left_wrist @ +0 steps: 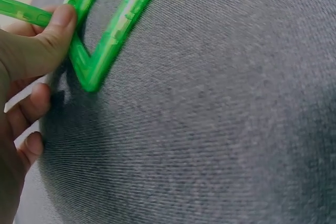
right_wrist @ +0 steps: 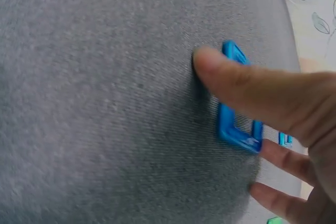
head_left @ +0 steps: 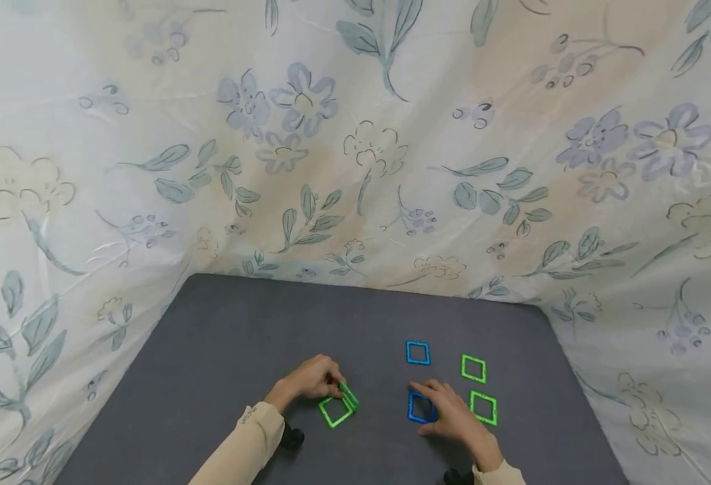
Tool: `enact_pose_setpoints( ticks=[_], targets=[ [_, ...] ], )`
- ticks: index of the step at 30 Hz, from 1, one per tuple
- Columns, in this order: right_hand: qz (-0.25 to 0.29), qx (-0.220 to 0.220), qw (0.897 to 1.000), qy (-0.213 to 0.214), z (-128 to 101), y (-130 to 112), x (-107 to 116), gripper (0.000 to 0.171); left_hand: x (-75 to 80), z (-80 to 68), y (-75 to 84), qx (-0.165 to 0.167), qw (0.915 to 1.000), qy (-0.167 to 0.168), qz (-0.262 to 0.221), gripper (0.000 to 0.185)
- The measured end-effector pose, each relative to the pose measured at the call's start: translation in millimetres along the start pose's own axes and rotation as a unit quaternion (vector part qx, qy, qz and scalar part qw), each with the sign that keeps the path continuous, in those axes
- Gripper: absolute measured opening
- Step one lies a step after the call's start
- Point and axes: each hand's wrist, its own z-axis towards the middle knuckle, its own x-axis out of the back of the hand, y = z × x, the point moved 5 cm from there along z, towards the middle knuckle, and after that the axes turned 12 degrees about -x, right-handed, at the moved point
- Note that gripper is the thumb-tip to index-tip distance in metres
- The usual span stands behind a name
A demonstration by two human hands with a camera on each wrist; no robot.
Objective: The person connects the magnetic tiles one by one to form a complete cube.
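— What's the left hand (head_left: 313,380) doing?

— Pinching two green squares (head_left: 339,406) at their joined edge, one tipped up against the one lying flat on the grey mat (head_left: 222,350).

— And the right hand (head_left: 446,411)?

— Fingers spread and nearly straight, resting on a blue square (head_left: 418,408) just right of the green pair; nothing gripped.

— How would you handle it?

— I'd keep the flat green square pressed to the mat and slide the blue one by its rim. The spare squares lie farther right, clear of the path.
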Motion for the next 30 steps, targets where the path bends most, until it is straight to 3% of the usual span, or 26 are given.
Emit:
enact_pose_setpoints(
  ticks=[4,9,12,18,30],
  targets=[
    [-0.006,-0.002,1.0,-0.007,1,2,0,0.073,-0.9,-0.3,-0.6,0.021,0.9997,-0.011,-0.006,0.007],
    [-0.004,-0.013,1.0,-0.022,2,3,-1,0.069,-3.4,-0.6,-2.9,0.052,0.9983,-0.027,-0.003,0.008],
    [0.001,-0.015,1.0,-0.023,2,3,-1,0.07,-5.8,-0.7,-2.5,0.045,0.998,-0.041,0.014,0.003],
    [-0.004,-0.015,1.0,-0.002,-1,6,-4,0.072,-7.3,-3.2,1.2,0.001,0.997,-0.054,0.056,0.028],
    [0.046,-0.03,0.997,0.059,-4,11,-5,0.068,-4.1,-5.3,2.4,-0.006,0.998,-0.046,0.042,0.017]
  ],
)
